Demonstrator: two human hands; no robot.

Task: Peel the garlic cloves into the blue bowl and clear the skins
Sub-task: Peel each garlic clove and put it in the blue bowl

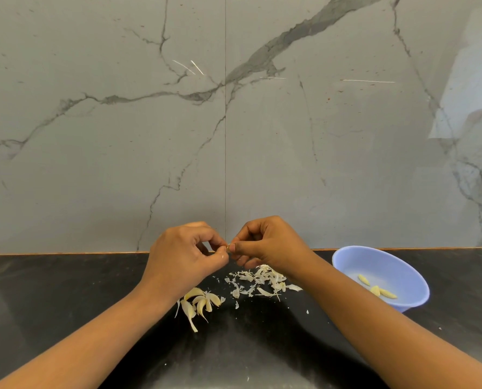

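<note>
My left hand (185, 256) and my right hand (267, 245) meet above the black counter, and both pinch one small garlic clove (228, 247) between their fingertips; most of the clove is hidden. Below my left wrist lies a cluster of unpeeled cloves (199, 303). A pile of thin white skins (259, 282) is scattered under my right hand. The blue bowl (346, 261) stands at the right, with three peeled yellowish cloves (377, 287) inside.
The black counter (65, 299) ends at a grey marble wall (234, 122) right behind my hands. Small skin flecks (307, 312) dot the counter near the front.
</note>
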